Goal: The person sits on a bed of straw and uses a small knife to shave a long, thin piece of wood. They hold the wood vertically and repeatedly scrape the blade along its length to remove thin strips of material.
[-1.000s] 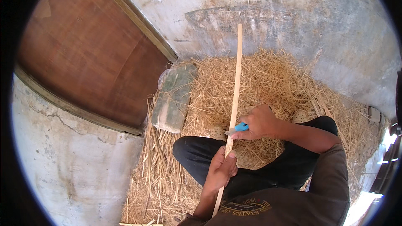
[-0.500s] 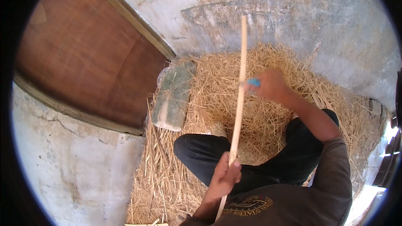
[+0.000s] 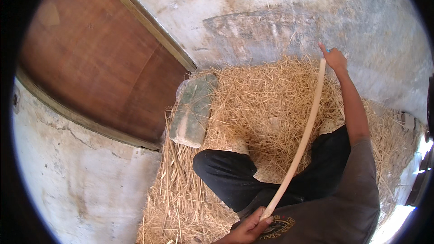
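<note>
A long, pale, slightly bowed bamboo strip (image 3: 302,147) slants from my lap up to the far right. My left hand (image 3: 251,227) is closed around its near end, close to my shirt. At the strip's far end is my right hand (image 3: 336,59), the arm stretched out and one finger pointing forward. A little of a small blue-handled tool (image 3: 328,50) shows in my right hand; its working part is hidden by the hand. Whether the tool touches the strip, I cannot tell.
Loose straw-like shavings (image 3: 271,95) cover the floor between and beyond my bent legs (image 3: 221,169). A greenish, worn block (image 3: 193,110) lies left of the pile. Longer thin strips (image 3: 174,176) lie along the left. A brown door panel (image 3: 104,58) and stained walls (image 3: 253,27) enclose the corner.
My right hand has gone from mid-strip to the strip's far end, outward and right. The strip has swung right, and my left hand has moved down toward my body.
</note>
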The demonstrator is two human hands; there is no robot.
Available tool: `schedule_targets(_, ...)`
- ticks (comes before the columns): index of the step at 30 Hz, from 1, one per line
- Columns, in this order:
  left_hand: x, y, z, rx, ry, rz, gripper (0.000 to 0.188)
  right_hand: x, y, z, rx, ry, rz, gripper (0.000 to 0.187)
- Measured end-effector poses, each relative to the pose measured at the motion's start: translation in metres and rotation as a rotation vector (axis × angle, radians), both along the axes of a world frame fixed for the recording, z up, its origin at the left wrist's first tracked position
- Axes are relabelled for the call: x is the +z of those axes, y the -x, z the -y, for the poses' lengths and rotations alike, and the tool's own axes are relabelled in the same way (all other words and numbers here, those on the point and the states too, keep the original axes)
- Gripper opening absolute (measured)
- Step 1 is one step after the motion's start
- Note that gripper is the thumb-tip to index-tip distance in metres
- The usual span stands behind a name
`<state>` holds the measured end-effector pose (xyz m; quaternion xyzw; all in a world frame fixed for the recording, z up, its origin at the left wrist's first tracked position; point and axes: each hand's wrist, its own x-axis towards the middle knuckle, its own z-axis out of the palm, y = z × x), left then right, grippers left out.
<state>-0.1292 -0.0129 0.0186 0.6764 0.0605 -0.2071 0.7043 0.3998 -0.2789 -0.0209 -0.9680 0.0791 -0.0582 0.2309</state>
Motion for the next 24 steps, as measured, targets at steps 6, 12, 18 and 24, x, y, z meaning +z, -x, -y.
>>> schedule_targets(6,0.012,-0.060,-0.013,0.283,-0.288,-0.037,0.012,0.023,0.076,-0.055,0.370,0.036,-0.065,0.085)
schedule_targets(12,0.005,-0.099,-0.025,0.366,-0.302,0.200,0.016,0.034,0.237,-0.135,1.137,-0.010,0.098,0.073)
schedule_targets(18,0.021,-0.097,-0.015,0.405,-0.528,0.274,0.030,0.044,0.218,-0.146,0.959,-0.008,0.036,0.080)
schedule_targets(24,0.013,-0.101,-0.016,0.421,-0.809,0.433,0.033,0.040,0.253,-0.147,1.221,0.118,0.116,0.081)
